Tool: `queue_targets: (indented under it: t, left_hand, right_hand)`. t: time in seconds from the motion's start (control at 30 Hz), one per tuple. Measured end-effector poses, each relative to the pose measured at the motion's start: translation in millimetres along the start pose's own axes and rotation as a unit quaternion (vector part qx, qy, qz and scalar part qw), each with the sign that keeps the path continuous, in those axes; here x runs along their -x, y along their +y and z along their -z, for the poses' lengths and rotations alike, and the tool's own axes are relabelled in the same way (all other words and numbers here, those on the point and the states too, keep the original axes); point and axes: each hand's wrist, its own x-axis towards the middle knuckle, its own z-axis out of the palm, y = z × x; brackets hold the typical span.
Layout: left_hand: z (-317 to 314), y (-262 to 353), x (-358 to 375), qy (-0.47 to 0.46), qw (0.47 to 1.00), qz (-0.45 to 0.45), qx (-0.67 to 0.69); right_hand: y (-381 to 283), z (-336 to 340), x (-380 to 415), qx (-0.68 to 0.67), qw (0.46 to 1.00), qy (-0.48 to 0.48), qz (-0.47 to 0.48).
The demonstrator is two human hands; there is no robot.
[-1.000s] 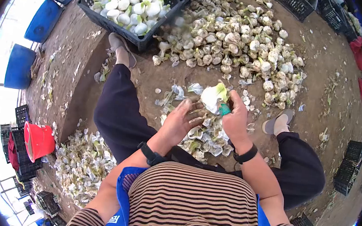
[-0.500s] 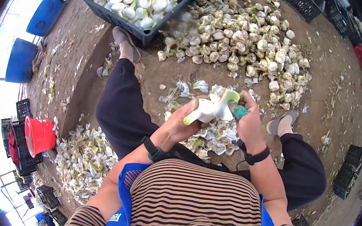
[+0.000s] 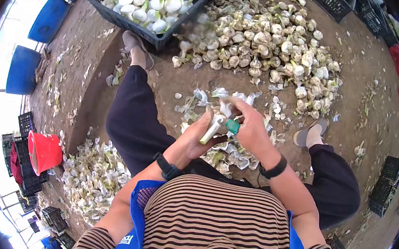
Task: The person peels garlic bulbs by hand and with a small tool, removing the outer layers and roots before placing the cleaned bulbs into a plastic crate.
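Note:
My left hand (image 3: 197, 135) is wrapped round a white garlic bulb (image 3: 217, 122), whose cut green-white stem points down toward me. On the bulb's right side my right hand (image 3: 249, 126) has its fingers pressed at the skin, with green tape (image 3: 232, 126) round one digit. The fingertips there are blurred, and a pale flap of skin shows between them. Loose peelings (image 3: 227, 156) lie on the ground below the hands.
Ahead is a heap of unpeeled garlic (image 3: 262, 38). A black crate (image 3: 123, 18) of white bulbs stands at the upper left. Peelings (image 3: 92, 176) are piled by my left leg, near a red bucket (image 3: 46, 152). Blue barrels (image 3: 23, 69) line the left edge.
The bulb has turned in my left hand, its stem now pointing more downward. My right hand has moved left over the bulb, and the long green-white piece at its fingers no longer shows.

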Motion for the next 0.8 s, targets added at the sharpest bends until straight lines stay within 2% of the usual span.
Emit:
queue_targets:
  t: [0.07, 0.1, 0.17, 0.23, 0.27, 0.3, 0.37, 0.4, 0.43, 0.47, 0.5, 0.53, 0.57, 0.6, 0.63, 0.67, 0.7, 0.77, 0.8]
  left_hand:
    - [-4, 9, 1, -0.055, 0.998, 0.021, -0.035]
    - [-6, 8, 3, -0.053, 0.998, 0.023, -0.034]
    - [-12, 8, 10, -0.059, 0.949, -0.062, -0.303]
    - [-15, 7, 10, -0.06, 0.929, -0.094, -0.354]
    - [-17, 6, 10, -0.062, 0.904, -0.127, -0.403]
    - [-19, 6, 9, -0.064, 0.876, -0.16, -0.451]
    - [-15, 7, 7, -0.054, 0.874, -0.183, -0.447]
    - [-16, 11, 9, -0.023, 0.84, -0.203, -0.502]
    - [-19, 15, 13, 0.008, 0.803, -0.22, -0.554]
    - [-28, 19, 19, 0.032, 0.759, -0.231, -0.608]
    - [-26, 18, 17, 0.031, 0.758, -0.231, -0.61]
    - [-22, 15, 14, 0.036, 0.725, -0.247, -0.642]
    - [-22, 14, 11, 0.041, 0.69, -0.264, -0.673]
    - [-24, 14, 11, 0.039, 0.689, -0.264, -0.673]
    - [-27, 15, 11, 0.055, 0.642, -0.263, -0.718]
    - [-30, 15, 11, 0.07, 0.591, -0.261, -0.76]
    - [-31, 16, 11, 0.07, 0.59, -0.26, -0.761]
    - [-31, 20, 10, 0.08, 0.523, -0.279, -0.801]
    - [-30, 21, 8, 0.082, 0.521, -0.278, -0.803]
  right_hand:
    - [15, 6, -5, 0.011, 1.0, 0.001, 0.005]
    - [22, 7, -6, 0.021, 1.0, -0.005, 0.01]
    - [25, 10, -5, 0.017, 1.0, -0.003, -0.001]
    - [27, 15, -10, 0.155, 0.983, 0.1, 0.021]
    - [43, 17, -10, 0.211, 0.971, 0.103, 0.041]
    - [56, 20, -6, 0.212, 0.971, 0.104, 0.042]
    - [67, 24, 0, 0.347, 0.936, 0.036, -0.034]
    - [64, 28, 5, 0.333, 0.939, -0.033, -0.083]
    - [61, 28, 12, 0.331, 0.939, -0.034, -0.082]
    - [57, 28, 19, 0.287, 0.95, -0.081, -0.092]
    - [52, 29, 21, 0.243, 0.956, -0.128, -0.101]
    - [45, 29, 20, 0.164, 0.978, -0.111, -0.066]
    - [40, 26, 18, 0.164, 0.978, -0.109, -0.067]
    - [35, 23, 17, 0.065, 0.993, -0.083, -0.058]
    - [30, 19, 14, -0.034, 0.997, -0.057, -0.047]
    - [22, 15, 13, -0.034, 0.996, -0.052, -0.062]
    - [18, 12, 11, -0.035, 0.996, -0.051, -0.062]
    - [12, 9, 10, -0.059, 0.995, -0.038, -0.071]
    - [3, 12, 10, 0.001, 0.997, -0.048, -0.055]
